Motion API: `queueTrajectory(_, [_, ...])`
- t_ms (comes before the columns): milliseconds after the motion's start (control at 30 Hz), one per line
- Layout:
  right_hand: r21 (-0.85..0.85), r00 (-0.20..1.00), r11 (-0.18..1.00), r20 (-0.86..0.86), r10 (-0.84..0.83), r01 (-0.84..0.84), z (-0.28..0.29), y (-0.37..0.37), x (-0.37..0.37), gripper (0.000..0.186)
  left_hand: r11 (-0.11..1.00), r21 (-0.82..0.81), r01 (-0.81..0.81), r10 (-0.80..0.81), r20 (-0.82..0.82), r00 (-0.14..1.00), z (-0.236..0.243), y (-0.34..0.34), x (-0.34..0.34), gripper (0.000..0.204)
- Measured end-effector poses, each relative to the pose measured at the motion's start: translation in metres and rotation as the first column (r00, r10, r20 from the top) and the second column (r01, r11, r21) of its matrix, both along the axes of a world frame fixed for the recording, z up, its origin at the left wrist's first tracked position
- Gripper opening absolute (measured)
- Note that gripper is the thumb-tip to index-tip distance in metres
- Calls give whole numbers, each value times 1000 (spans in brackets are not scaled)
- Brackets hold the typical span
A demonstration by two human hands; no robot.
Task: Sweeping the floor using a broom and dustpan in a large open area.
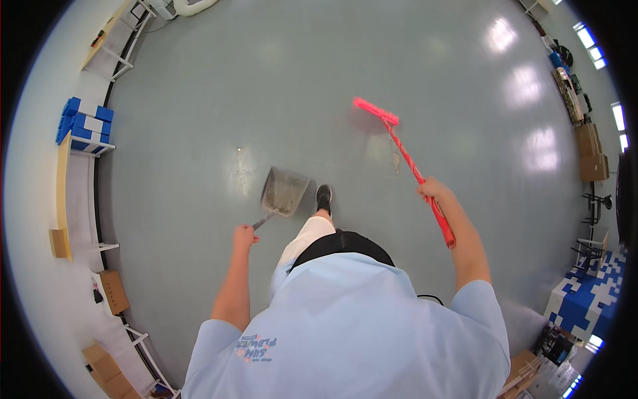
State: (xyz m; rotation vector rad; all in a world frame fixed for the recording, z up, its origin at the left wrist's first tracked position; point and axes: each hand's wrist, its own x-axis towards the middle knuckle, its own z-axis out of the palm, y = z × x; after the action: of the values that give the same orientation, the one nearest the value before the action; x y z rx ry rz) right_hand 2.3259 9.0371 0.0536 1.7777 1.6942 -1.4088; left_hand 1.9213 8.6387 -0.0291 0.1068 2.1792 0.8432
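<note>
My left hand [245, 236] is closed round the handle of a dustpan [284, 191], whose greyish, dirty-looking pan hangs low ahead of it, left of my shoe. Out to the right, my right hand [433, 189] grips the shaft of a red broom [407, 158]. The broom's handle end runs back along my right forearm. Its pinkish-red head [376, 112] points forward and left, slightly blurred; whether it touches the floor I cannot tell. Both arms are spread apart.
Grey glossy floor [219, 93] with worn patches lies ahead. Along the left wall stand shelves with blue and white blocks [86, 124] and cardboard boxes [114, 291]. At right are more boxes [590, 151], chairs [591, 253] and a table under a blue-and-white cloth [588, 299].
</note>
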Motion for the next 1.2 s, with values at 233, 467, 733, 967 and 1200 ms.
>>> queueTrajectory(233, [7, 999, 999, 4, -51, 51, -20, 103, -74, 14, 998, -30, 52, -52, -2, 999, -3, 107, -44, 21])
queueTrajectory(467, [-72, 996, 997, 87, 25, -19, -76, 111, -112, 11, 950, -88, 301, -302, 3, 953, -12, 202, -72, 20])
queueTrajectory(733, [-491, 992, 862, -28, 127, -124, 18, -25, -90, 6, 915, -155, 373, -380, -13, 925, -65, 249, -82, 19])
queueTrajectory(967, [-562, 981, 804, -78, 179, -191, 111, 1, -120, 17, 908, -255, 333, -353, -33, 935, -59, 244, -89, 15])
queueTrajectory(1200, [-54, 954, 954, -69, 291, -295, 29, 175, -191, 11, 992, -110, 64, -64, -5, 998, -33, 210, -82, 17])
